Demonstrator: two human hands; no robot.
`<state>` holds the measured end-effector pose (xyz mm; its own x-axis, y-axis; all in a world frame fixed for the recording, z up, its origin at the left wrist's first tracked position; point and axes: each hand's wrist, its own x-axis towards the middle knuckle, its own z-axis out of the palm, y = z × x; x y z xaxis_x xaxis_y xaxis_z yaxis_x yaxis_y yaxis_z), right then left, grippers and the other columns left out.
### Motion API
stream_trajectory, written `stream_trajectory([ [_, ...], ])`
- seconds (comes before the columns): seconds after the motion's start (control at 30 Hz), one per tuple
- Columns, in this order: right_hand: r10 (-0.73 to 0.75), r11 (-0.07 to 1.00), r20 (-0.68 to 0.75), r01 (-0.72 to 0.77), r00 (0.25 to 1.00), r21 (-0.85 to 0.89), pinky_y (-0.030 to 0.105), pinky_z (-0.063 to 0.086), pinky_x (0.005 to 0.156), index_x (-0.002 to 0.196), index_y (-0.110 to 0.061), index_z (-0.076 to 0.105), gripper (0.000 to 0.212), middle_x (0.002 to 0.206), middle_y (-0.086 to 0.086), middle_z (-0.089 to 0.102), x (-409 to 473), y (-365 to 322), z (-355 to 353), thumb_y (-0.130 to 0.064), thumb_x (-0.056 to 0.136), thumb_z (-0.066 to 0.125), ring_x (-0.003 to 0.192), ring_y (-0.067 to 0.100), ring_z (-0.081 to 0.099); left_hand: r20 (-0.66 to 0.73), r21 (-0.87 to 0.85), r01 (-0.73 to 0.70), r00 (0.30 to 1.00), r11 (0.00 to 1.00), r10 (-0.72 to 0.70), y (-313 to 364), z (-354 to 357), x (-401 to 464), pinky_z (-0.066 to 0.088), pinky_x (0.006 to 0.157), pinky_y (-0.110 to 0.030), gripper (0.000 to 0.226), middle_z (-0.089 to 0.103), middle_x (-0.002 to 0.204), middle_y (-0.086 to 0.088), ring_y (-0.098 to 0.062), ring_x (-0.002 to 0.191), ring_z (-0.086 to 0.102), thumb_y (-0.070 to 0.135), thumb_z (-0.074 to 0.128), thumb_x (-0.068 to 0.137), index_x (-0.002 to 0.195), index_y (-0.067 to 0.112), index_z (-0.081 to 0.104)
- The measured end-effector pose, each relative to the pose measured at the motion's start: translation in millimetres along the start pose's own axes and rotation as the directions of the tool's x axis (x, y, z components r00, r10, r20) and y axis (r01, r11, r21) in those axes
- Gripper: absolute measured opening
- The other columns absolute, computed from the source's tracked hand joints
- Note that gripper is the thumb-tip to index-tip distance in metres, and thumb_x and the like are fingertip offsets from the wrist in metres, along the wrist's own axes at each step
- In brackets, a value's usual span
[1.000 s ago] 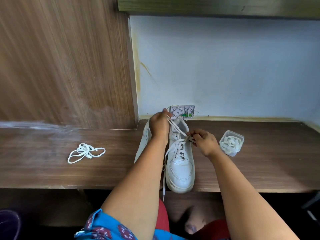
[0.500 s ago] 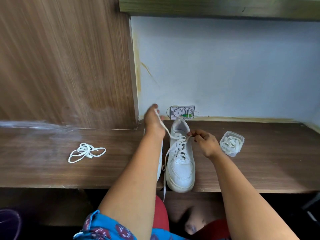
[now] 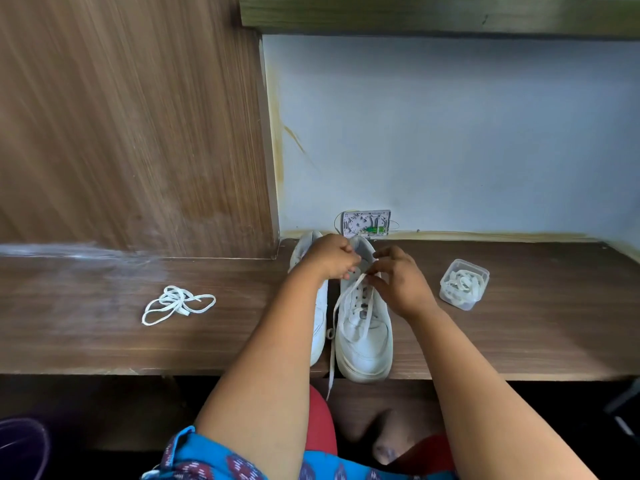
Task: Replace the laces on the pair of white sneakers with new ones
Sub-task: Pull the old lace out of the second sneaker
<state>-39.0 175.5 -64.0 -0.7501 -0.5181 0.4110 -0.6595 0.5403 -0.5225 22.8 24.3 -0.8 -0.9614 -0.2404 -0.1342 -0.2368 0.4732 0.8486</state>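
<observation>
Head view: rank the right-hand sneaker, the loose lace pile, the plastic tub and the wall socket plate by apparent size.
1. Right-hand sneaker, clearly largest.
2. Loose lace pile.
3. Plastic tub and wall socket plate: about alike; the plate sits farther back, so I won't rank them.

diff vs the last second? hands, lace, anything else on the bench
The left hand, which had drawn the lace up and back toward the wall, has come back down to the top eyelets of the right-side sneaker, meeting the right hand. Both pinch the lace there. Unchanged: the other sneaker, the loose lace to the left and the clear box.
</observation>
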Motion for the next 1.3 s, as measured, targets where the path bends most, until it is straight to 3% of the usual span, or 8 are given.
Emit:
stream_trajectory([
  [0.13, 0.285, 0.831, 0.075, -0.285, 0.956, 0.477, 0.030, 0.045, 0.078, 0.092, -0.013, 0.062, 0.011, 0.102, 0.003, 0.058, -5.8, -11.4, -4.4, -0.006, 0.091, 0.055, 0.090, 0.018, 0.058, -0.122, 0.338, 0.047, 0.992, 0.940, -0.005, -17.6, 13.5, 10.0, 0.050, 0.074, -0.032, 0.026, 0.069, 0.091, -0.010, -0.027, 0.087, 0.067, 0.033, 0.054, 0.095, 0.092, 0.009, 0.064],
  [0.27, 0.430, -0.049, 0.367, -0.385, 0.825, 0.922, 0.031, 0.044, 0.071, 0.072, -0.014, 0.063, 0.031, 0.086, 0.006, 0.070, -6.0, -22.1, -35.4, -0.028, 0.095, 0.046, 0.077, 0.021, 0.065, -0.071, 0.284, 0.117, 0.992, 0.952, -0.101, -23.9, 19.9, 13.9, 0.056, 0.080, -0.035, 0.050, 0.073, 0.084, -0.012, -0.027, 0.081, 0.070, 0.055, 0.063, 0.084, 0.089, 0.005, 0.067],
  [0.37, 0.397, -0.251, 0.247, -0.155, 0.884, 0.956, 0.033, 0.041, 0.075, 0.068, -0.017, 0.058, 0.022, 0.087, 0.004, 0.069, -6.9, -11.7, -64.5, -0.038, 0.076, 0.055, 0.080, 0.021, 0.063, -0.037, 0.134, 0.167, 0.986, 0.977, -0.164, -22.7, 25.3, 18.7, 0.057, 0.072, -0.031, 0.038, 0.067, 0.069, -0.007, -0.020, 0.062, 0.064, 0.043, 0.073, 0.081, 0.076, 0.007, 0.063],
  [0.5, 0.430, 0.417, 0.211, -0.401, 0.878, 0.816, 0.032, 0.042, 0.076, 0.059, -0.018, 0.067, 0.018, 0.088, 0.003, 0.070, -13.5, 0.5, -61.5, -0.031, 0.060, 0.054, 0.088, 0.017, 0.059, 0.058, 0.181, 0.178, 0.980, 0.967, -0.191, -14.7, 26.4, 11.0, 0.039, 0.046, -0.016, 0.023, 0.060, 0.061, 0.000, -0.008, 0.043, 0.047, 0.025, 0.070, 0.084, 0.070, 0.008, 0.062],
  [0.6, 0.429, 0.900, 0.363, -0.424, 0.828, -0.097, 0.030, 0.044, 0.078, 0.094, -0.023, 0.072, 0.023, 0.100, 0.005, 0.069, -10.4, 0.0, -49.8, -0.030, 0.080, 0.055, 0.090, 0.020, 0.057, 0.158, 0.128, 0.095, 0.981, 0.987, -0.115, -2.8, 23.0, 2.7, 0.028, 0.046, -0.019, 0.013, 0.057, 0.065, 0.001, -0.009, 0.046, 0.038, 0.023, 0.065, 0.083, 0.082, 0.010, 0.066],
  [0.8, 0.603, 0.789, 0.378, -0.454, 0.703, -0.415, 0.031, 0.053, 0.070, 0.122, -0.009, 0.060, 0.037, 0.101, 0.012, 0.068, 1.8, -21.2, -54.4, -0.015, 0.087, 0.051, 0.084, 0.025, 0.065, 0.707, -0.091, 0.053, 0.707, 0.994, 0.027, 10.9, -4.7, -17.1, 0.040, 0.061, -0.016, 0.025, 0.073, 0.085, 0.001, -0.007, 0.068, 0.062, 0.027, 0.050, 0.099, 0.094, 0.013, 0.070],
  [1.03, 0.667, 0.735, 0.537, -0.574, 0.516, -0.362, 0.029, 0.049, 0.056, 0.092, 0.002, 0.064, 0.011, 0.070, 0.014, 0.065, -13.0, -32.0, -70.9, -0.004, 0.085, 0.058, 0.055, 0.021, 0.057, -0.011, -0.140, 0.274, 0.961, 0.952, -0.278, -20.6, 26.0, 13.8, 0.044, 0.039, -0.015, 0.025, 0.064, 0.068, -0.005, -0.007, 0.049, 0.055, 0.023, 0.067, 0.090, 0.101, 0.000, 0.065],
  [1.3, 0.163, 0.985, 0.241, -0.145, 0.957, -0.090, 0.022, 0.039, 0.081, 0.132, -0.020, 0.056, 0.046, 0.118, 0.013, 0.048, -6.0, -24.3, -14.9, -0.002, 0.091, 0.047, 0.100, 0.030, 0.057, 0.009, -0.250, 0.244, 0.968, 0.937, -0.249, -18.6, 31.4, 9.2, 0.042, 0.039, -0.013, 0.009, 0.059, 0.060, -0.006, -0.004, 0.033, 0.049, 0.009, 0.065, 0.086, 0.080, 0.004, 0.060],
])
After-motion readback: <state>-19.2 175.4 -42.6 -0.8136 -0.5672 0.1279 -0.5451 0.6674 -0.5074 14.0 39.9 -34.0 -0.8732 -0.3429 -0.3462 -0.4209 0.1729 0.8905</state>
